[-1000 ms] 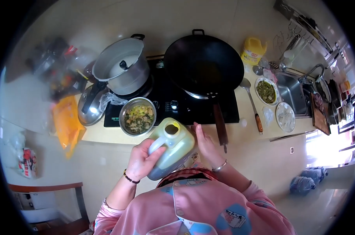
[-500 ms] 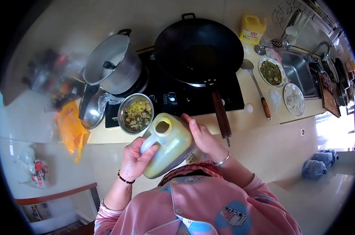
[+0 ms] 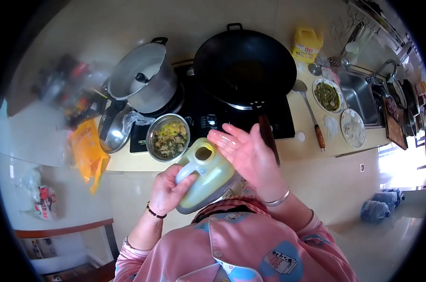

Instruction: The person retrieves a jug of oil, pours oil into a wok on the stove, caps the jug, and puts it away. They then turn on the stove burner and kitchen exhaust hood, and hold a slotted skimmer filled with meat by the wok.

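My left hand (image 3: 170,189) is wrapped round the handle of a large translucent yellow-green jug (image 3: 207,175), which is tilted and has an open mouth. Beside the jug's mouth, my right hand (image 3: 250,157) is raised with its palm up and fingers spread, holding nothing; the fingertips look wet and shiny. A metal bowl (image 3: 168,137) of chopped food stands just beyond the jug. On the black cooktop (image 3: 194,110) sits a large dark wok (image 3: 245,66), whose handle is partly hidden behind my right hand.
A silver pot (image 3: 145,80), a lid (image 3: 113,136) and an orange bag (image 3: 90,155) are at the left. To the right lie a spatula (image 3: 311,113), two plates of food (image 3: 326,95), a yellow jug (image 3: 307,44) and the sink (image 3: 358,98).
My right hand has come away from the jug's side and turned palm up, with its fingers spreading near the mouth. My left hand has kept its hold. The camera view has shifted slightly.
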### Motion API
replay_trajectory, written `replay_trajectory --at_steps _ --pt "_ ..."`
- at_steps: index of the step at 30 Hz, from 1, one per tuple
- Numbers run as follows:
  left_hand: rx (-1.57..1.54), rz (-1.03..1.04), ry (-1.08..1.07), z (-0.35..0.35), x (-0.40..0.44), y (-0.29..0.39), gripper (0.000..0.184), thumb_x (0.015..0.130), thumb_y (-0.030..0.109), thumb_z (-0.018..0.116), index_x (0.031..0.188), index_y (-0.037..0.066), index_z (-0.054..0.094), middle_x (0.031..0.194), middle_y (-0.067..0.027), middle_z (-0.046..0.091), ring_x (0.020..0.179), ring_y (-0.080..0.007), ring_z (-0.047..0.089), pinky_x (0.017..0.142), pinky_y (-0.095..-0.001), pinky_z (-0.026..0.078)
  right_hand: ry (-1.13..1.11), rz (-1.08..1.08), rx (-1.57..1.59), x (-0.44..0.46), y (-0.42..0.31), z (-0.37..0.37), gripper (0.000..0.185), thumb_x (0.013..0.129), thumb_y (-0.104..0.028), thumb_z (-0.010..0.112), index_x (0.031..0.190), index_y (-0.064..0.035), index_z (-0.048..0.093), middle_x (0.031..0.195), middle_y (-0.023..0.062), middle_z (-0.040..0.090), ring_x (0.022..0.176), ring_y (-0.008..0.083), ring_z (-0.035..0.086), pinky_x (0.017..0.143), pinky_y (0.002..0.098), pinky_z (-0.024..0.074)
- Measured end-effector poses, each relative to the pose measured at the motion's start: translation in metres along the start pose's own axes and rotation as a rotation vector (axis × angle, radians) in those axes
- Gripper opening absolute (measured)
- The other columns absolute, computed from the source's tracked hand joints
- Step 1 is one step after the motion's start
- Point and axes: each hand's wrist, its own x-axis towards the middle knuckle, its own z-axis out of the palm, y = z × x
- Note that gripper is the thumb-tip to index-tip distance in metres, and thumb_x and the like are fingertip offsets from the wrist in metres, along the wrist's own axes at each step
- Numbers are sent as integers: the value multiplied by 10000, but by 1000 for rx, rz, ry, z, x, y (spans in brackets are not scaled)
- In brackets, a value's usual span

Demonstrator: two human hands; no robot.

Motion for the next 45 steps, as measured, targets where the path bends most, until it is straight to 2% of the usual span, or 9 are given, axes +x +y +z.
replay_trajectory --at_steps 6,10,12,14,16,18,24,31,45 --pt "6 58 5 2 2 -1 173 816 169 644 852 14 575 684 3 572 627 -43 493 577 -211 433 43 85 450 16 -36 6 692 898 -520 305 1244 79 304 1328 287 301 1267 405 266 1060 482 213" --pt "-16 63 26 2 0 -1 185 814 182 647 862 15 583 686 -13 584 633 -55 512 585 -222 442 -36 -205 54 55 -95 8 493 926 -391 378 1109 59 462 1076 234 537 1041 337 516 958 456 374" --pt "-11 63 39 1 1 2 189 814 185 646 867 15 585 688 -18 589 637 -57 518 587 -224 444 1 -532 -536 83 -121 -3 331 953 -213 334 1094 51 474 1010 195 565 960 263 558 853 382 459" --pt "39 55 29 0 0 4 200 814 194 648 869 12 585 689 -24 593 636 -61 525 585 -226 446 130 -469 -1066 113 -130 -35 261 902 -111 427 1121 12 497 1012 142 571 970 236 551 861 366 431" --pt "62 50 40 0 -5 0 198 814 191 648 869 12 585 690 -22 594 635 -59 524 584 -224 447 228 -683 -2476 117 -109 -89 288 831 -94 525 1106 -5 522 1067 147 560 1003 265 533 878 363 413" --pt "83 64 46 -2 3 -1 196 813 189 648 868 12 585 691 -20 595 634 -57 523 583 -223 447 162 -767 -1961 92 -90 -44 302 834 -103 518 1116 4 507 1078 154 553 988 301 532 865 358 425" --pt "-21 -13 39 -2 -2 2 168 814 163 649 855 16 579 707 4 588 646 -43 514 581 -208 443 235 -59 -667 17 -2 -16 335 939 -165 404 1224 9 418 1085 139 559 1020 177 540 901 293 429" --pt "-37 -40 18 -5 -10 -4 167 802 155 660 851 17 579 704 -2 592 648 -43 516 583 -207 440 700 158 -1284 35 57 -81 374 938 -240 412 1223 2 408 1064 125 570 1009 213 546 901 283 412" --pt "59 22 -2 -7 -1 3 188 808 175 650 853 5 583 687 -18 602 629 -51 530 569 -218 446 340 41 13 34 14 5 304 931 -201 437 1160 -1 430 1038 182 547 1023 274 532 952 378 407"
